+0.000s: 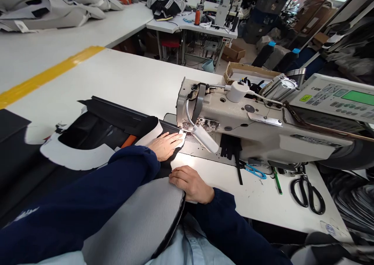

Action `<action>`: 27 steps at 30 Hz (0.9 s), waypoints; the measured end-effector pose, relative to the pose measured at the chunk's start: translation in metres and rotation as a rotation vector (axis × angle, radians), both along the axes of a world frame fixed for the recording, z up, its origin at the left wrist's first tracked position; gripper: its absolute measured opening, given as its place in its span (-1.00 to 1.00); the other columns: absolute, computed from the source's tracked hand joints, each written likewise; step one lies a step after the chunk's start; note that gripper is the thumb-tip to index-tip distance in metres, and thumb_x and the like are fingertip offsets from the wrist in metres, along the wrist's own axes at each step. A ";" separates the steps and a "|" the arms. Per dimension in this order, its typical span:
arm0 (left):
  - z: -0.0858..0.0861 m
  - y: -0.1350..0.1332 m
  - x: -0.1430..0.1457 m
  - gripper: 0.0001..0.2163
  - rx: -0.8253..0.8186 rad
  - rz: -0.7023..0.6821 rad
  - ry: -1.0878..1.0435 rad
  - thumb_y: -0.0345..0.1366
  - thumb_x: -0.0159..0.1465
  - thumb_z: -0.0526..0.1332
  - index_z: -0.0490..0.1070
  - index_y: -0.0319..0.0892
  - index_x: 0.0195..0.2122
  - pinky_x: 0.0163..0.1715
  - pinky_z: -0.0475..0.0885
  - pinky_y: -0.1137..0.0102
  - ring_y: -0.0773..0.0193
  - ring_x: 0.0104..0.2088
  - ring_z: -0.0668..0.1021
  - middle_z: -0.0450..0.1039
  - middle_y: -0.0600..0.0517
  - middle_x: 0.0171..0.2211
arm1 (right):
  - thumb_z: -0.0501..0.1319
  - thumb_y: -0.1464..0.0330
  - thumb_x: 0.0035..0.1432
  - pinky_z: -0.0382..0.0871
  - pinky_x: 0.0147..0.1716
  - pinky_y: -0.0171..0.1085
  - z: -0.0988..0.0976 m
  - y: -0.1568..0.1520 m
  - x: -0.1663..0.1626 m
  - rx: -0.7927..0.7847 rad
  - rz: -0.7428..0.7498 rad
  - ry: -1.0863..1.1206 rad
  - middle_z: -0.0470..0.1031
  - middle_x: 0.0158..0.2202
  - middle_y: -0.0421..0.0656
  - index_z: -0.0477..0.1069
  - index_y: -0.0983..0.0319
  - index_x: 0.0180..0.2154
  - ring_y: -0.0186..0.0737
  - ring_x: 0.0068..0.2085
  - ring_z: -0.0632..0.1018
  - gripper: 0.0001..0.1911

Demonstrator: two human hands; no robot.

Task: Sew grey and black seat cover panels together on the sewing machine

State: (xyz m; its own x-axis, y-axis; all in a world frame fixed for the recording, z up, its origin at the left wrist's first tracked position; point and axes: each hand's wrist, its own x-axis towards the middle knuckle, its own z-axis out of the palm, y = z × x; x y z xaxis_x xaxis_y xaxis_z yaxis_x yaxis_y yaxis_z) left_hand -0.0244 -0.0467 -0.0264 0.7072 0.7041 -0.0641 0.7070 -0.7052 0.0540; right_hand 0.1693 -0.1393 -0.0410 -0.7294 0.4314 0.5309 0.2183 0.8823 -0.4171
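Observation:
My left hand (166, 145) lies flat with its fingers stretched out, pressing a black fabric piece with a white strip (181, 137) just beside the needle area of the sewing machine (233, 115). Closer to my body, my right hand (191, 184) has its fingers curled over the corner of a grey mesh panel (140, 218) with a dark edge. That panel hangs over the table's front edge toward my lap. The black fabric (117, 113) spreads left across the table, with a curved white piece (77, 158) and an orange tab (129, 141) on it. My right thumb is partly hidden.
Right of the machine bed lie black strips (230, 146), blue-handled snips (254, 171), a green pen-like tool (277, 180) and black scissors (308, 195). A control panel (336, 95) stands behind. Grey sewn pieces (55, 8) are piled at the far left, past yellow tape (52, 75).

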 end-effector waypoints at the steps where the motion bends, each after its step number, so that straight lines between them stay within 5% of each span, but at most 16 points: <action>1: 0.001 0.000 0.000 -0.53 -0.001 0.001 0.005 -0.41 0.26 -0.03 0.17 -0.20 0.22 0.25 0.09 0.14 0.16 0.28 0.18 0.15 -0.09 0.27 | 0.06 0.42 0.25 0.38 -0.05 -0.18 0.000 0.000 0.000 -0.001 0.001 0.004 0.50 -0.13 -0.02 0.33 0.28 -0.08 -0.19 -0.02 0.43 -0.79; 16: 0.002 0.001 -0.005 -0.58 0.038 -0.045 -0.072 -0.49 0.22 -0.03 0.34 -0.20 0.09 0.13 0.30 0.21 0.14 0.13 0.37 0.29 -0.08 0.18 | 0.06 0.41 0.26 0.35 -0.12 -0.20 -0.006 0.000 0.001 0.022 0.010 -0.023 0.49 -0.17 -0.03 0.35 0.30 -0.11 -0.17 -0.09 0.44 -0.80; 27: -0.006 -0.003 0.000 -0.55 0.034 0.012 -0.078 -0.48 0.22 -0.05 0.31 -0.25 0.14 0.21 0.21 0.17 0.14 0.18 0.33 0.27 -0.09 0.21 | 0.09 0.43 0.22 0.32 -0.12 -0.18 -0.008 0.006 0.000 0.002 0.028 -0.062 0.49 -0.13 -0.05 0.35 0.26 -0.13 -0.16 -0.11 0.44 -0.82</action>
State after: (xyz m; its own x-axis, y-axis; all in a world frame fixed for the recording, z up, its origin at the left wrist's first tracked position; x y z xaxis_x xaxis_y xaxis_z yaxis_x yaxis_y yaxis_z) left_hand -0.0240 -0.0500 -0.0320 0.7006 0.7134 0.0149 0.7100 -0.6990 0.0851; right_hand 0.1698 -0.1333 -0.0492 -0.7727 0.4089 0.4855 0.2184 0.8895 -0.4014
